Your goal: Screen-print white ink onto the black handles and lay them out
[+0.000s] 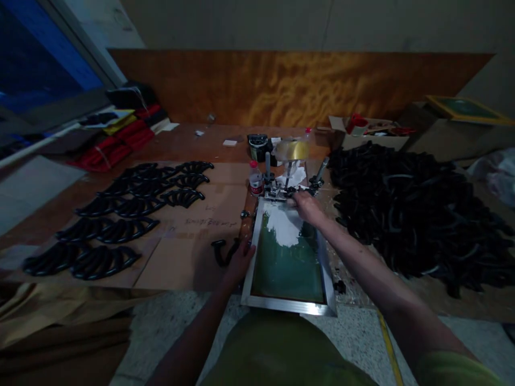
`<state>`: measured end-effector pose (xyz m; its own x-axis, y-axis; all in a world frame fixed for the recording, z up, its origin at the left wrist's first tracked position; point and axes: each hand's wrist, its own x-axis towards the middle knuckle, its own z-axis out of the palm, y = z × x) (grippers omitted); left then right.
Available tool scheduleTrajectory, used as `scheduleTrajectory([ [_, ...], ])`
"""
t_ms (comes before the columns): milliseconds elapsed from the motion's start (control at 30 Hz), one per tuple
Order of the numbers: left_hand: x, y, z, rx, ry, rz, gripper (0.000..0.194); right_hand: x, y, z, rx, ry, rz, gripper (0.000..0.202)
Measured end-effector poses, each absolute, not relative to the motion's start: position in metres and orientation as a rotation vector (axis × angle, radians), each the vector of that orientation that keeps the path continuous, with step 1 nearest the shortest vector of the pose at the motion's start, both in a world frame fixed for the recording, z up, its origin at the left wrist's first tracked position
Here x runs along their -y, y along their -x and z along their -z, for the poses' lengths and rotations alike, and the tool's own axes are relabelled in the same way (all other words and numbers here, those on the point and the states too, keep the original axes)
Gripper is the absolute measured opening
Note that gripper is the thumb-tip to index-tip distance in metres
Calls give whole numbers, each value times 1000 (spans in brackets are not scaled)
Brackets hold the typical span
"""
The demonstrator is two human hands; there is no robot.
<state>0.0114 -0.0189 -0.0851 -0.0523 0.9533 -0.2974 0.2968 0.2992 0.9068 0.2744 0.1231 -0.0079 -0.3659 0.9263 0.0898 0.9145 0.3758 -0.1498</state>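
Note:
A metal-edged frame (248,284) with a green screen (289,273) lies in front of me. White paste (284,225) covers the screen's far part. My right hand (309,208) is closed at the frame's far end, beside the clamps (317,182); what its fingers hold is too dark to make out. My left hand (242,258) is at the frame's left edge, next to a curved black piece (219,252). Its fingers are dim and partly hidden, so its grip is unclear.
Fanned rows of black curved pieces (120,228) lie on cardboard at the left. A large black heap (410,209) fills the right. A red-capped bottle (256,179), a dark tub (258,147) and a yellow tape roll (293,150) stand behind the frame. Red bundles (107,153) lie back left.

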Motion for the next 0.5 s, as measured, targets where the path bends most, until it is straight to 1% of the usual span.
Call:
scheduleTrajectory([
  [33,18,-12,87,-1554,-1176,-818,65,-121,-269,11,2511,1723,-141,22],
  [100,18,-12,87,-1552,-1186,-817,62,-108,-267,19,2584,1730,-158,18],
  [200,19,-12,84,-1557,-1210,-807,58,-75,-276,28,2745,1462,-156,20],
  [267,19,-12,85,-1549,-1200,-808,58,-57,-284,27,2843,1239,-218,23],
  [333,19,-12,86,-1547,-1193,-821,57,-51,-288,21,2877,1111,-303,23],
  [400,19,-12,87,-1550,-1198,-837,56,-56,-288,17,2818,1124,-339,22],
  [500,19,-11,85,-1544,-1184,-839,58,-60,-281,23,2659,1228,-229,19],
])
